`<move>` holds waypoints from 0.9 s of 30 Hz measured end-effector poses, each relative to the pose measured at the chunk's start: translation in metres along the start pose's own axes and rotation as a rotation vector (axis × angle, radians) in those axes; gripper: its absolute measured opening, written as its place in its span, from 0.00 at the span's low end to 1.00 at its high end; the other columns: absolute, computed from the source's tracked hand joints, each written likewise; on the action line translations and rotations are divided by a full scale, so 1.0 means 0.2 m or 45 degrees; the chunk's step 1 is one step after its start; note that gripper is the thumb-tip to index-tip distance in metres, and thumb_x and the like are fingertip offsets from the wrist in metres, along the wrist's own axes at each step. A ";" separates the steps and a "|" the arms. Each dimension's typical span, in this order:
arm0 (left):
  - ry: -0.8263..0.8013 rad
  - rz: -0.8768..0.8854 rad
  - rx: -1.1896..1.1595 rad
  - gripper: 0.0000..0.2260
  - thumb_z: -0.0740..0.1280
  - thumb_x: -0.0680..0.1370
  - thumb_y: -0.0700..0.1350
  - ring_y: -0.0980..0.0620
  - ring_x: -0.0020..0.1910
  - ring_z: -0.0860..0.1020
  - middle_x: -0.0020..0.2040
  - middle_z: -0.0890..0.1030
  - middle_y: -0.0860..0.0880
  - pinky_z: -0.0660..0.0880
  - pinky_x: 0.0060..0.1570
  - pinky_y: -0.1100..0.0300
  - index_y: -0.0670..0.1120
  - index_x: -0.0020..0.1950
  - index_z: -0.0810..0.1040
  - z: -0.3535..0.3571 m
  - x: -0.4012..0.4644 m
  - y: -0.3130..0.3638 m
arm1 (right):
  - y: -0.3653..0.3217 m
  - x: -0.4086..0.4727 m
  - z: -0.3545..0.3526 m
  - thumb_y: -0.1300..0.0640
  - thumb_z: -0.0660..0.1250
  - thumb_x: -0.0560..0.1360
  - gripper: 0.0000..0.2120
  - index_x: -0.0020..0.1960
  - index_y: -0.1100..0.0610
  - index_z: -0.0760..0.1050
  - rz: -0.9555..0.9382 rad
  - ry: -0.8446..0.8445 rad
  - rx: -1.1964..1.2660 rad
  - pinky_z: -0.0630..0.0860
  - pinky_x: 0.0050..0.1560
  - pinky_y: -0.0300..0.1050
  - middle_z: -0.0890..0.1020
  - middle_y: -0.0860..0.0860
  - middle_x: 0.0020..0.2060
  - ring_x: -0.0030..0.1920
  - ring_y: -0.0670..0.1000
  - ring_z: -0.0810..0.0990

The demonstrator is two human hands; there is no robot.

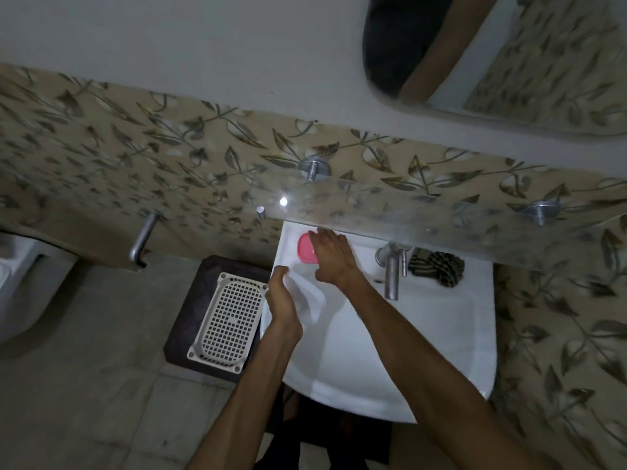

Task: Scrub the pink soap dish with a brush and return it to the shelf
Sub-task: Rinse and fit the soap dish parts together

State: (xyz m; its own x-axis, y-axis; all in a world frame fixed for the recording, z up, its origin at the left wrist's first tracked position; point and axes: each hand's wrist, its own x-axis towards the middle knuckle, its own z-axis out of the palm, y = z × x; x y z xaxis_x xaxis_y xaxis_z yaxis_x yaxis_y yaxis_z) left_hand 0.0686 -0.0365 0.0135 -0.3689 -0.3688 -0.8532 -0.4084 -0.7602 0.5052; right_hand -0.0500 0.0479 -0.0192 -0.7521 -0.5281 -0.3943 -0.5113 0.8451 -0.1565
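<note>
- Forearms enter from the bottom edge, nearest the lens, both reaching over the white basin (424,351).
- Pink soap dish (306,250) sits on the basin's back-left ledge, just below the front edge of the glass shelf (424,212); only its left part shows, the rest is covered by the right hand.
- Right hand (330,257): fingers spread and fairly flat, lying over or just above the dish. Contact likely, but a closed grasp cannot be confirmed from this angle.
- Left hand (281,296): curled at the basin's left rim, thumb up. Whether it grips anything cannot be told; the pale shape beside it may be the basin's inner contour.
- No brush is identifiable in view.
- Judgement: step in hand is picking up the dish, so scrubbing has not begun.
- To do it well: pinch the dish by its long edges rather than pressing on top; a wet, soapy dish on glazed ceramic will likely slide. Draw it forward, clear of the shelf edge, before lifting, to avoid knocking the glass.
- Carry it low over the bowl near the tap (392,276), so a slip lands in the basin.
- Outward: striped cloth (437,268) right of the tap; white lattice basket (225,329) on a dark stool, left of the basin.
</note>
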 end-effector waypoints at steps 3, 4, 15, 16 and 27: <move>0.031 0.056 -0.084 0.21 0.67 0.80 0.52 0.51 0.41 0.83 0.41 0.85 0.51 0.76 0.42 0.57 0.41 0.68 0.81 -0.05 0.02 0.01 | 0.03 0.06 0.03 0.56 0.76 0.73 0.45 0.82 0.58 0.55 0.018 -0.002 -0.080 0.63 0.78 0.54 0.67 0.58 0.78 0.78 0.59 0.67; 0.033 0.051 -0.094 0.19 0.68 0.79 0.52 0.51 0.41 0.83 0.40 0.85 0.51 0.76 0.41 0.57 0.42 0.64 0.84 -0.07 0.03 0.00 | 0.04 0.07 0.03 0.56 0.76 0.74 0.44 0.82 0.58 0.56 0.009 0.008 -0.073 0.63 0.78 0.54 0.67 0.57 0.78 0.77 0.59 0.68; 0.012 -0.053 0.000 0.28 0.69 0.77 0.53 0.35 0.69 0.76 0.68 0.78 0.38 0.73 0.70 0.39 0.39 0.74 0.74 -0.09 0.05 0.03 | -0.01 -0.27 -0.07 0.47 0.84 0.59 0.39 0.67 0.51 0.76 0.308 0.222 1.457 0.79 0.44 0.34 0.81 0.46 0.56 0.55 0.50 0.82; -0.002 -0.030 0.021 0.27 0.69 0.78 0.53 0.35 0.69 0.76 0.67 0.78 0.37 0.73 0.70 0.38 0.39 0.72 0.75 -0.08 0.03 0.04 | -0.03 -0.34 -0.07 0.46 0.83 0.58 0.42 0.69 0.51 0.75 0.267 0.162 1.484 0.81 0.46 0.38 0.80 0.48 0.58 0.57 0.50 0.81; -0.505 0.059 -0.122 0.14 0.63 0.83 0.49 0.45 0.50 0.84 0.51 0.86 0.43 0.79 0.52 0.50 0.42 0.58 0.85 -0.07 -0.22 0.07 | 0.02 -0.73 -0.14 0.41 0.80 0.55 0.43 0.68 0.42 0.70 0.335 0.240 1.619 0.85 0.50 0.49 0.78 0.42 0.59 0.58 0.49 0.80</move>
State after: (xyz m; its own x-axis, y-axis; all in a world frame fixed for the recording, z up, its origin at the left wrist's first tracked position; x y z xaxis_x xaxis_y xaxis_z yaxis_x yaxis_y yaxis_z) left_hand 0.0902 -0.0383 0.0563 -0.6863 -0.1833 -0.7038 -0.3109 -0.8009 0.5117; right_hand 0.0463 0.1255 0.0631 -0.8679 -0.2523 -0.4280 0.3276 0.3571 -0.8747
